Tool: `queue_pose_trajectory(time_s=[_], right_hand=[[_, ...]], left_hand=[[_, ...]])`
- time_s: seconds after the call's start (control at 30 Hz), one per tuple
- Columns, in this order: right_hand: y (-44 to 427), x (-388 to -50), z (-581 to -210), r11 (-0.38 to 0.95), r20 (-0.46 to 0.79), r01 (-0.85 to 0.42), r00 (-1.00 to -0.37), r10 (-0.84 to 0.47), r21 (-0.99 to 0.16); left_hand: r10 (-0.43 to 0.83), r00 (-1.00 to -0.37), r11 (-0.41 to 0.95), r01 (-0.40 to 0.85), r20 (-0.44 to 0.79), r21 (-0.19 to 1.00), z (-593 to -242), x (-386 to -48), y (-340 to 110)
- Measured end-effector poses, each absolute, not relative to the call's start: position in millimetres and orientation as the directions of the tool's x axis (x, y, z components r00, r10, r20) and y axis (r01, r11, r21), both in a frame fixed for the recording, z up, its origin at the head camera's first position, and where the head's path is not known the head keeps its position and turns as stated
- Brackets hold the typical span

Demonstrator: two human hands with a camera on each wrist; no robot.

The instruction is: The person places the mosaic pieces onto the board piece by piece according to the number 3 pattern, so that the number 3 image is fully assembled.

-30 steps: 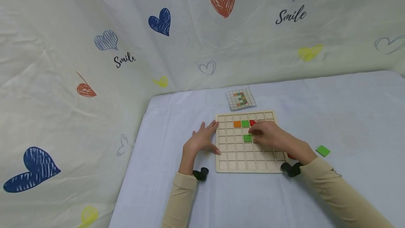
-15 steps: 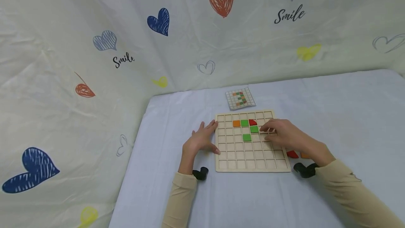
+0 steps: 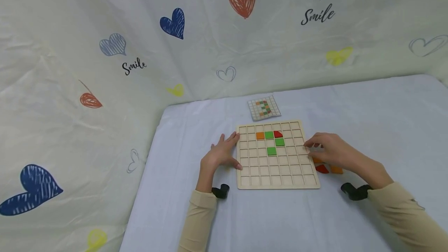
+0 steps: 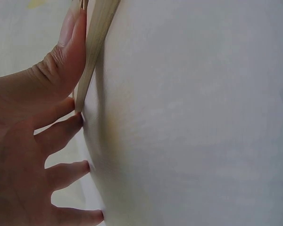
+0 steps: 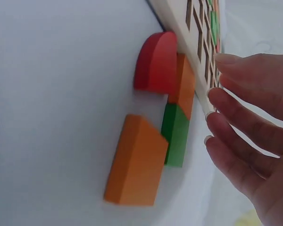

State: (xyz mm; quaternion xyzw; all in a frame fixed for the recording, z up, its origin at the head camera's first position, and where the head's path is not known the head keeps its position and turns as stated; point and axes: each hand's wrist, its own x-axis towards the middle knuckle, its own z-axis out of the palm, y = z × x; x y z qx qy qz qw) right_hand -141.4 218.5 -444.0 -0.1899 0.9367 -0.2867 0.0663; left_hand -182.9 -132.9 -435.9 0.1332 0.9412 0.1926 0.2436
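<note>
A wooden grid board (image 3: 280, 170) lies on the table. Its second row holds an orange square tile (image 3: 260, 135), a green tile (image 3: 268, 135) and a red rounded tile (image 3: 278, 134); two further green tiles sit lower down. My left hand (image 3: 218, 156) rests with spread fingers along the board's left edge, its thumb on the rim. At the right edge is my right hand (image 3: 332, 149), fingers loosely bent, nothing between them. Beside it, in the right wrist view, lie a red quarter-round block (image 5: 160, 66), a green block (image 5: 177, 136) and two orange blocks (image 5: 141, 165).
Behind the board lies a printed pattern card (image 3: 264, 114) with a small coloured grid. White cloth (image 3: 273, 221) covers the table. A hanging sheet (image 3: 196, 61) printed with hearts stands behind and to the left. Each wrist carries a black mount (image 3: 221, 191).
My right hand has let go of a green tile, now in the board's third row from the top, and moved right to the board's edge. My left hand keeps its place.
</note>
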Motion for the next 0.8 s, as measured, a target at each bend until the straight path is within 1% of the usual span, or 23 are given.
queue_pose_trajectory(time_s=[0.43, 0.8], right_hand=[[234, -133, -452, 0.770, 0.010, -0.373, -0.902, -0.431, -0.517], [234, -131, -455, 0.791, -0.039, -0.340, -0.909, -0.416, -0.508]], left_hand=[[0.345, -0.848, 0.885, 0.152, -0.402, 0.439, -438, -183, -134], [0.345, -0.850, 0.885, 0.152, -0.398, 0.441, -437, -183, -133]])
